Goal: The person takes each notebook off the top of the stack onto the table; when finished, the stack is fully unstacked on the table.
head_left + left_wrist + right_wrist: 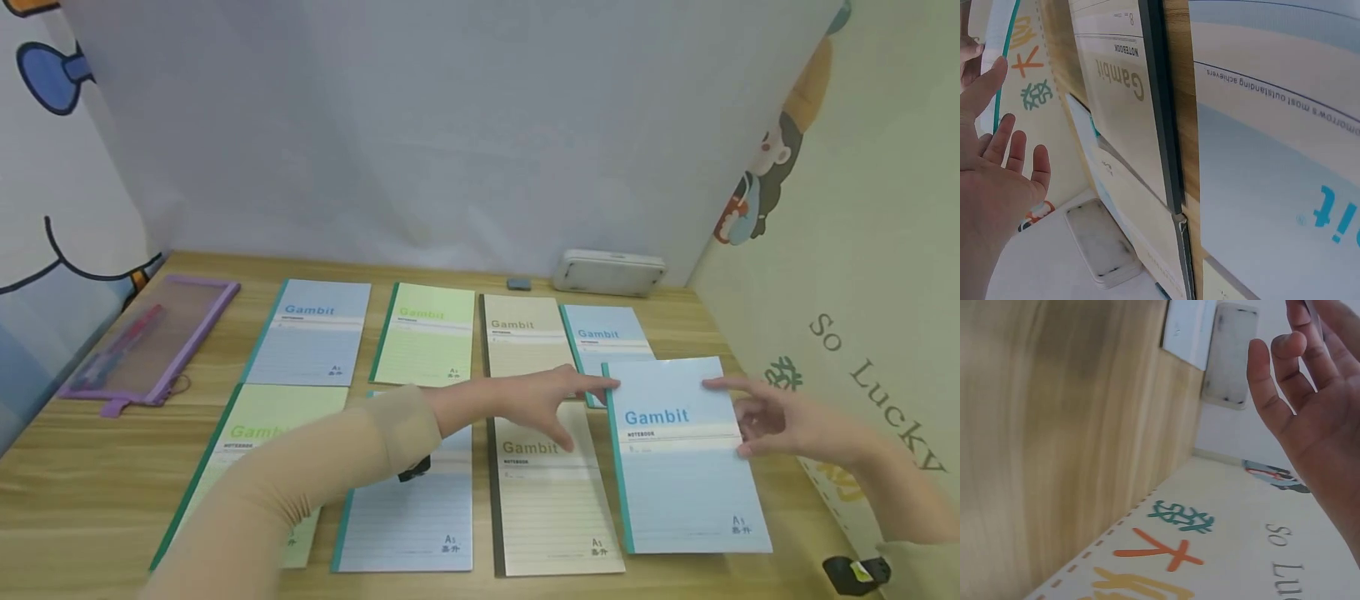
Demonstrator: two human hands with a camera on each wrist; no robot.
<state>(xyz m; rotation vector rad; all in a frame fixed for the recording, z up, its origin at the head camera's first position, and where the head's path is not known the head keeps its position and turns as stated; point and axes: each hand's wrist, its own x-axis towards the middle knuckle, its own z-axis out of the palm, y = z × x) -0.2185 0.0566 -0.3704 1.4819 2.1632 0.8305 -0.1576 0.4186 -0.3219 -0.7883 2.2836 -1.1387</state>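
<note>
A light-blue Gambit notebook (682, 492) with a teal spine is raised over the right part of the table, its cover facing the head camera. My right hand (783, 421) pinches it by the right edge, one finger along the top corner and the thumb lower down. In the right wrist view, only a thin edge of it shows between the fingers of that hand (1329, 412). At the notebook's spine, my left hand (540, 400) touches near the top with an extended finger, thumb spread away. The left wrist view has its fingers spread. Below the left hand lies a beige notebook (558, 525).
Two rows of Gambit notebooks cover the table (60, 500), among them a green one (431, 333) and a smaller-looking blue one (611, 325) at back right. A purple mesh pencil pouch (168, 333) lies left. A white case (611, 273) and grey eraser-like block (518, 284) sit behind.
</note>
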